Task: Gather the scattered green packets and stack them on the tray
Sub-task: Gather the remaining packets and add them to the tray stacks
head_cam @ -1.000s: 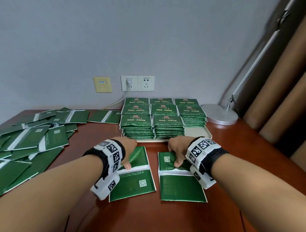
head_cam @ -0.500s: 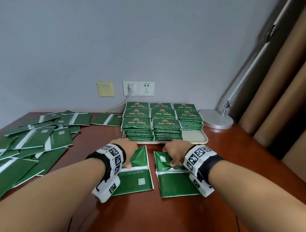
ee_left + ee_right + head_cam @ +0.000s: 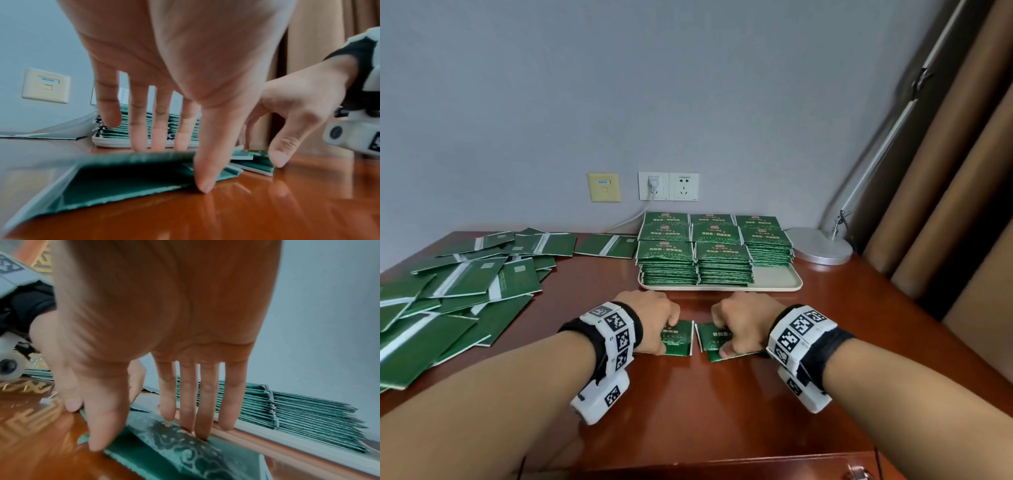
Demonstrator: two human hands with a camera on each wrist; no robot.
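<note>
Pressing down side by side, the left hand (image 3: 654, 320) and the right hand (image 3: 743, 322) each worked a folded green packet on the tabletop (image 3: 722, 411), just short of the tray (image 3: 777, 279). The left packet (image 3: 678, 339) lay under the left hand, thumb at its near edge and fingers on its top, so it was pinched, not lifted. The right packet (image 3: 717, 344) lay under the right hand in the same way: thumb at the near edge, fingertips on the printed face. The two packets were close but apart, each directly beneath its own hand.

The tray sat straight ahead of both hands, farther along the tabletop. Its packet stacks (image 3: 709, 253) filled the left and middle, while a bare patch showed at its near right corner, nearer the right hand. Judging from this, the coming move was a short carry forward, with the right packet having the easier path to that gap.

Many loose packets (image 3: 465, 291) remained spread on the far left of the tabletop, well apart from the tray.
</note>
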